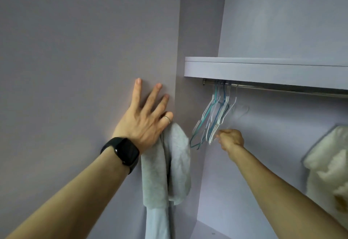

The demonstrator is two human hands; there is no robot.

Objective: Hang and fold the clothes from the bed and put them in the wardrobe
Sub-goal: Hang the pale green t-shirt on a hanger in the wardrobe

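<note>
A grey garment [175,154] at the wardrobe [75,41], hangers [212,118] grasped
The left hand [143,120] spreads its fingers flat on the wardrobe side, gripping the grey garment that hangs from its thumb side; the right hand [230,139] clenches the low ends of the hangers on the rail [282,86]

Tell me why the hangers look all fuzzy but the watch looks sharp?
Head view: the hangers by the right hand are smeared by motion blur; the left hand, its watch and the grey cloth it holds look sharp; the light is soft, with faint shadows and no glare.
</note>
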